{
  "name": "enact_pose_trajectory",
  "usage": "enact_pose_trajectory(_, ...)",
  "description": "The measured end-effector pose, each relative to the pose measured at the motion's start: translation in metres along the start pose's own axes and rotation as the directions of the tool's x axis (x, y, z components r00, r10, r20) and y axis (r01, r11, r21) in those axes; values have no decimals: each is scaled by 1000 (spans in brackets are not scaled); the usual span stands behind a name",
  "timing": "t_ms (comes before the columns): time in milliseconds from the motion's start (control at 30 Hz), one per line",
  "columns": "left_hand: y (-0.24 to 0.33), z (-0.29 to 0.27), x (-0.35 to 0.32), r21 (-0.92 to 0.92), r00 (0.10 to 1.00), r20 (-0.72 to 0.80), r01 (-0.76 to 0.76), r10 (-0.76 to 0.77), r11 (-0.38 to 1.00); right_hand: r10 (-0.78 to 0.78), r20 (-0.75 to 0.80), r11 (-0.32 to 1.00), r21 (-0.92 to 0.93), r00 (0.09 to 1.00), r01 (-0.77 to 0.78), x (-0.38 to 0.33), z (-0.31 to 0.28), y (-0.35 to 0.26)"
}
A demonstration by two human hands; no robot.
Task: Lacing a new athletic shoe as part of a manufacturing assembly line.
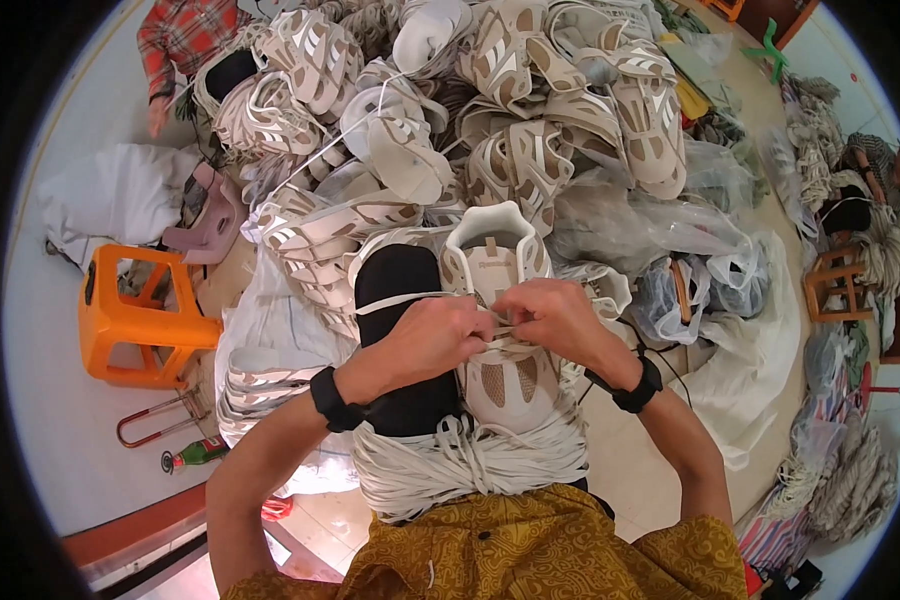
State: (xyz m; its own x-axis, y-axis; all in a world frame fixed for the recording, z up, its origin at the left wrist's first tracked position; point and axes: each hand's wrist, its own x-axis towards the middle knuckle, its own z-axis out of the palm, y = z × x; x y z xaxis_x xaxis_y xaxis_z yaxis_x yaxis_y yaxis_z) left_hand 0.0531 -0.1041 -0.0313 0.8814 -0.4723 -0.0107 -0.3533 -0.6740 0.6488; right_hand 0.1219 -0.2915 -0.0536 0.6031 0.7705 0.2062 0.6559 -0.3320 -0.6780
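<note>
A beige-and-white shoe upper point(510, 385) lies in front of me with its toe pointing toward me. Both hands meet over its lacing area. My left hand point(435, 332) is closed in a pinch on a white shoelace point(400, 299), whose loose part trails leftward over a black foot-shaped form point(400, 275). From the other side, my right hand point(550, 318) also pinches the lace at the eyelets; its fingertips partly hide the grip. The form stands beside the upper on its left. A thick bundle of white shoelaces point(470, 462) rests across my lap, below the toe.
A large heap of similar shoe uppers point(515, 165) rises ahead. An orange stool point(150, 315) and a green bottle point(200, 452) are at left. Clear plastic bags point(670, 230) lie at right. A person in a red plaid sleeve point(185, 45) is at far left; another person point(870, 165) sits at right.
</note>
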Motion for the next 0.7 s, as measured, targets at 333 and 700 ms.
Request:
enact_pose_trajectory(333, -4, -22, -7, -207, 993, 112, -10, 33, 978, -36, 16, 994, 107, 999, 34, 15, 10, -14)
enact_pose_trajectory(700, -2, -35, -6, -399, 961, 248, 216, -122, 891, 54, 159, 983, 165, 986, -81, 32, -2, -28)
